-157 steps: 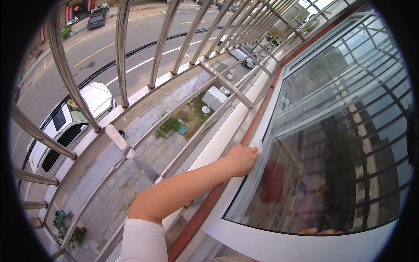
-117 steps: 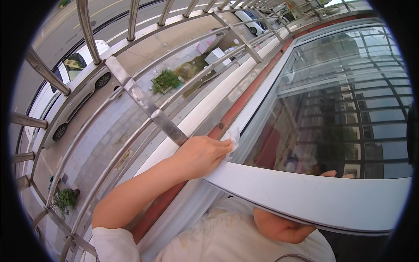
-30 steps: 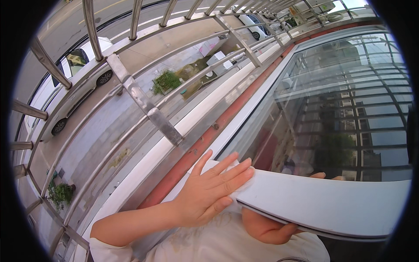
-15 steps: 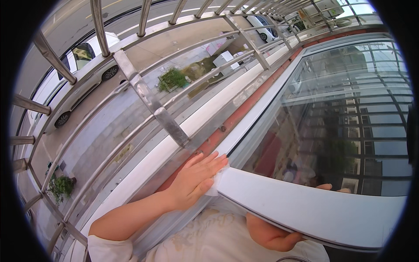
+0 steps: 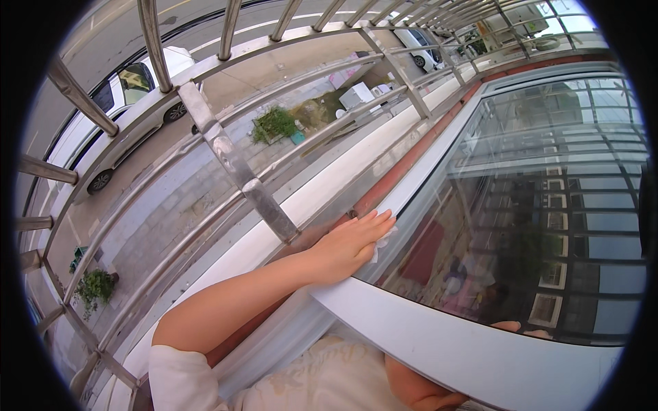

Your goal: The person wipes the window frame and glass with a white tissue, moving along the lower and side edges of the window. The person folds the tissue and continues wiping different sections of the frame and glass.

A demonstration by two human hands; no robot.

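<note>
Left hand flat over a white cloth on the window frame

The work in hand looks like a wiping stroke along the long side of the window frame (image 5: 418,335), close to its near corner. The left hand (image 5: 346,252) lies across that side, palm down, fingers stretched out and close together rather than curled. Under them is the white cloth (image 5: 381,246), perhaps paper, pinned by pressure; only a crumpled bit shows, past the hand's lower edge, where the frame meets the glass (image 5: 480,233). The right hand (image 5: 419,392) is beneath the frame's near side, mostly hidden, so I cannot tell how far its fingers are closed or whether it grips the frame.

A further stroke would, I judge, call for level pressure, the cloth kept wholly under the fingers, and a path that follows the straight side.

As for edges, the frame side is narrow, with glass to its right and the red rail (image 5: 401,175) close along its left. Beyond that come the white ledge (image 5: 336,185) and the metal bars (image 5: 236,164), with gaps onto the pavement (image 5: 175,205) below; a loose cloth could slip through. The more open room is up the frame side, away from the body; towards the body, the shirt (image 5: 315,377) and 2 arms crowd the corner.
</note>
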